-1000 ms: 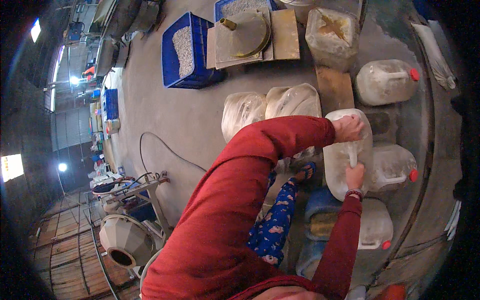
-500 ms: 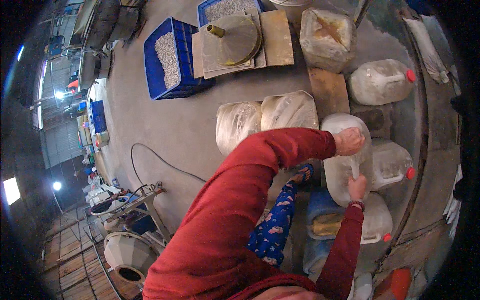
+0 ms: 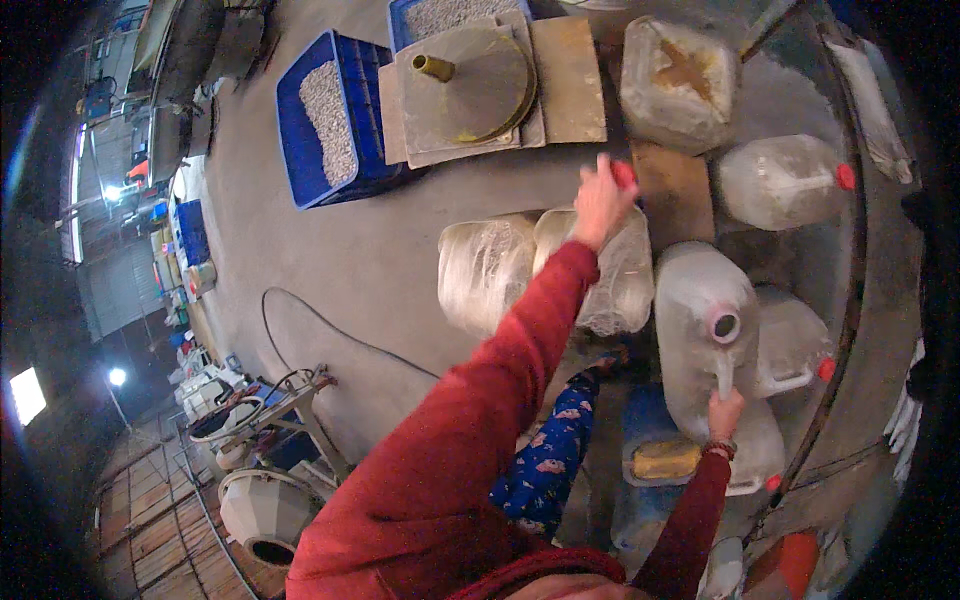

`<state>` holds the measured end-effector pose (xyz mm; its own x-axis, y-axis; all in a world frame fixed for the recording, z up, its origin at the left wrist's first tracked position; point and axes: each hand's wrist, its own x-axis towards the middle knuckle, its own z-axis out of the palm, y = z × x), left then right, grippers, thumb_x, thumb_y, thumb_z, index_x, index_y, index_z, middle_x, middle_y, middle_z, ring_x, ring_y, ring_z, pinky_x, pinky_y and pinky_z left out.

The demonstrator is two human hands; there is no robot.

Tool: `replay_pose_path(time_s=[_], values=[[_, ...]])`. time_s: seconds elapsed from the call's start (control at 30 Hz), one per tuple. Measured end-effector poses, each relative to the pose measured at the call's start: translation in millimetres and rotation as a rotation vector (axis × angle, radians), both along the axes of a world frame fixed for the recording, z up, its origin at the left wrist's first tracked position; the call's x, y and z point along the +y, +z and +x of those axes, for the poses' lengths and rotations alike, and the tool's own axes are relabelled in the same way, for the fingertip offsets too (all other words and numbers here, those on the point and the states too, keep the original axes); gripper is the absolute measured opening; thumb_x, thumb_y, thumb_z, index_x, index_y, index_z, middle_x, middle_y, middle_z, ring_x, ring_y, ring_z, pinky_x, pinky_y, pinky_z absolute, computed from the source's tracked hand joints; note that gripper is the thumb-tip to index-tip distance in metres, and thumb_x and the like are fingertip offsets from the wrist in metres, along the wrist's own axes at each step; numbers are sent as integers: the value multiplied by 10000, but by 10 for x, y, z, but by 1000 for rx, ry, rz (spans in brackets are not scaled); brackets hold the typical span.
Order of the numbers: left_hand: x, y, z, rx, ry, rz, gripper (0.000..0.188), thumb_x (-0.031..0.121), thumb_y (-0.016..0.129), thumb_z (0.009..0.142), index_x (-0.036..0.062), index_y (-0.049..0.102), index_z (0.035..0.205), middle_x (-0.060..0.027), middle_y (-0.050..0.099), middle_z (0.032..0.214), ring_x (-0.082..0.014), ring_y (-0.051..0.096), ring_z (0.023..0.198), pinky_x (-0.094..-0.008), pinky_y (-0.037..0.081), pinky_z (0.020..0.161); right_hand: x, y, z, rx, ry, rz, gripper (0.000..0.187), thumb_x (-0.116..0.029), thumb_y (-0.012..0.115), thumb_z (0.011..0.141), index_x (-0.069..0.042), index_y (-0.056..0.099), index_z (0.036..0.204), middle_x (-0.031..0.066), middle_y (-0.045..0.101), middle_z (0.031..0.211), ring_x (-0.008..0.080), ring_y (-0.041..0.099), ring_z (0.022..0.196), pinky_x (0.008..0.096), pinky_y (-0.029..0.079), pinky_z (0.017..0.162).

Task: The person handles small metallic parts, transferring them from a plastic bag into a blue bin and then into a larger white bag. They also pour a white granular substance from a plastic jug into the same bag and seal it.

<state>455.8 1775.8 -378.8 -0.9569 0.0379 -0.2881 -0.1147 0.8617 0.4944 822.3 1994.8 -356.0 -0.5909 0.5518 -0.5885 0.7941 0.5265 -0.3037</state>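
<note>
Right hand (image 3: 726, 412): grasping handle (image 3: 724, 376) of uncapped jug (image 3: 688, 290) | left hand (image 3: 603, 207): fingers clenched on red cap (image 3: 625, 175), left of jug | wrapped containers (image 3: 485, 270): just left of jug

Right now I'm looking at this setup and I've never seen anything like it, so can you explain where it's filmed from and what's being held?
There's no machine here: these are a person's bare hands, filmed by a fisheye camera worn on the head and looking down, so straight edges bend. The left hand holds a red cap, slightly blurred. The right hand grips the handle of a pale jug, whose mouth is open. On the floor nearby are red-capped jugs and a blue crate of pale pebble-like pieces.
</note>
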Motion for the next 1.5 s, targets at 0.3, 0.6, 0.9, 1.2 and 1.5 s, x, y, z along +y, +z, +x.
replay_pose_path(time_s=[0.3,0.6,0.9,1.2,1.5], values=[[-235,-1768,-1360,416,-216,-547,266,195,534,822,79,498,1058,-222,487,1093,-342,515,946,-400,501,694,22,-28,144,-3,-45,-59,227,-119,613,771,72,583,891,189,612,778,280,580,699,386,437,654],[-596,-1613,-1288,374,-504,-327,889,380,697,734,83,187,1399,-302,513,1076,-421,434,1058,-469,333,884,-1,-14,50,101,8,-62,239,-178,623,737,10,631,884,221,614,712,402,602,702,421,478,624],[712,761,2067,29,-1391,604,387,124,538,759,-5,543,1123,-155,530,1148,-345,421,1181,-441,352,977,-73,60,-68,117,-2,-45,292,-178,638,715,-18,580,953,211,617,818,362,607,807,415,481,704],[1672,614,2986,30,-2046,-390,357,223,553,757,45,581,1065,-139,577,1051,-320,520,1026,-474,385,906,-600,143,1555,808,-1301,123,336,-88,522,840,-71,449,1167,39,522,1007,143,520,826,281,453,747],[2057,191,3046,-577,-2031,-568,382,306,606,639,-43,642,790,-225,620,723,-391,618,709,-468,493,671,-1354,-579,2019,920,-1954,-583,410,-435,429,914,-84,495,1114,27,529,758,131,526,697,275,440,658]])
